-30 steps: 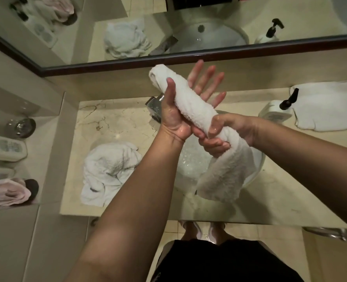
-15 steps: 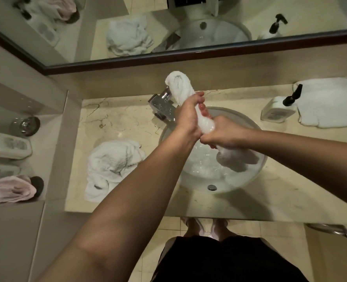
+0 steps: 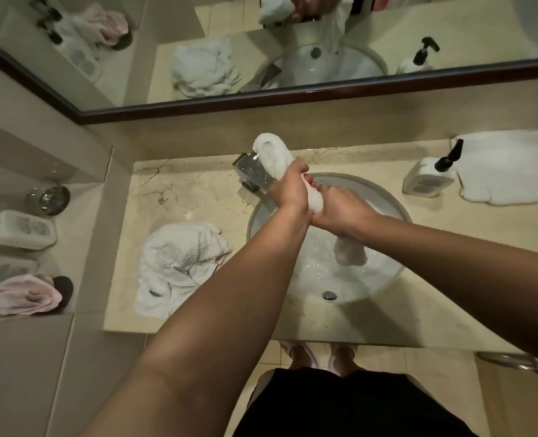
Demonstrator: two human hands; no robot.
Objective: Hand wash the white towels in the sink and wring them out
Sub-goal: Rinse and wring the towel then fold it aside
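On the marble counter (image 3: 198,190) one crumpled towel (image 3: 179,263) lies apparently done and a flat towel (image 3: 507,168) likely waits, while left hand (image 3: 288,186) and right hand (image 3: 340,209) clench the rolled towel (image 3: 269,152) over the sink (image 3: 387,197), mid-wring

Both forearms (image 3: 230,310) are bare to beyond the elbow, with no sleeve, watch or bracelet in view. The left hand (image 3: 288,187) and right hand (image 3: 340,209) wear no gloves and show no rings. Near the bottom edge, a black garment (image 3: 340,405) covers the body. Below it, the feet sit in pale slippers (image 3: 299,353).
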